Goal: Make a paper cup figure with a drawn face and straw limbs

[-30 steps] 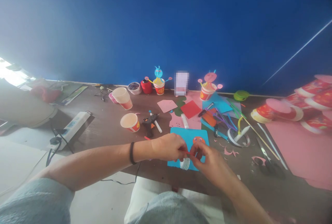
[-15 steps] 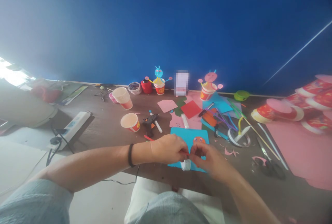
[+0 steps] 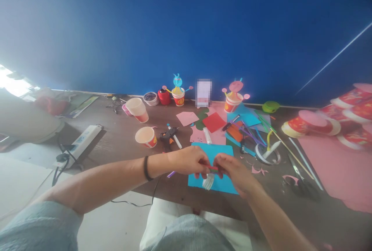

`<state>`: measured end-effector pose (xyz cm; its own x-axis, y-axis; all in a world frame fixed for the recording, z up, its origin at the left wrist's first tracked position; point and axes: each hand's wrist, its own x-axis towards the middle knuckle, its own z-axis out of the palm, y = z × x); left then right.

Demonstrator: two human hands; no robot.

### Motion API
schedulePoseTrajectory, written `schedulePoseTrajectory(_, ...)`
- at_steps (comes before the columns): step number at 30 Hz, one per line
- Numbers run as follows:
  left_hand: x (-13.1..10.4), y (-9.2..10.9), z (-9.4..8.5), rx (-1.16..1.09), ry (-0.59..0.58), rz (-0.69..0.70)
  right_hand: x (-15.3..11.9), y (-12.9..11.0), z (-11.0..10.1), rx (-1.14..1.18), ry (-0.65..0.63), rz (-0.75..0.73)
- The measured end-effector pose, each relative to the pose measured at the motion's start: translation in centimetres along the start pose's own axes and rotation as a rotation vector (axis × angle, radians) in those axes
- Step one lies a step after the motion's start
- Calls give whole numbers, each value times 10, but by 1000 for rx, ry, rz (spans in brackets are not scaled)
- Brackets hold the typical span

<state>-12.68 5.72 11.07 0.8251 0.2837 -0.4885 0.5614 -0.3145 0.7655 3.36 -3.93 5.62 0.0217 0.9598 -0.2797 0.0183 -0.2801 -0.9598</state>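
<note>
My left hand [image 3: 190, 161], with a dark band at the wrist, pinches one end of a thin red strip [image 3: 213, 168]. On the other end are the closed fingers of my right hand [image 3: 234, 171]. A bit of green shows along the strip between the fingertips; its material is too small to make out. Just below the fingers, a white tape roll [image 3: 207, 182] stands tilted over a blue paper sheet [image 3: 229, 185]. Left of my left hand lies a purple stick [image 3: 171, 174], partly hidden by the arm.
Behind my hands are a glue stick [image 3: 207, 135], a black glue gun [image 3: 168, 136] and a paper cup [image 3: 145, 137]. Two cup figures, one blue-headed [image 3: 178, 81] and one pink-headed [image 3: 236, 87], stand by the wall. Scissors [image 3: 300, 177] lie right; a power strip [image 3: 83, 144] lies left.
My right hand has shifted slightly and now covers the orange round face with eyes. More of the red strip, with green, shows between my hands. The purple stick has come into view.
</note>
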Motion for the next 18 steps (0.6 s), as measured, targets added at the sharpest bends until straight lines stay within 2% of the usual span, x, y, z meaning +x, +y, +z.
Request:
schedulePoseTrajectory(3,1,-6,-6,-169,-33,-20,-4,3,-5,-69,108,-168)
schedulePoseTrajectory(5,2,-9,-9,-232,-53,-30,-9,1,-6,-198,133,-316)
schedulePoseTrajectory(7,3,-10,-10,-261,-61,-44,-12,-1,-3,-336,138,-378)
schedulePoseTrajectory(12,4,-8,-11,-212,-75,-51,-5,-1,5,-487,136,-257)
schedulePoseTrajectory(18,4,-11,-11,-221,-94,-56,-1,-3,6,-451,40,-237)
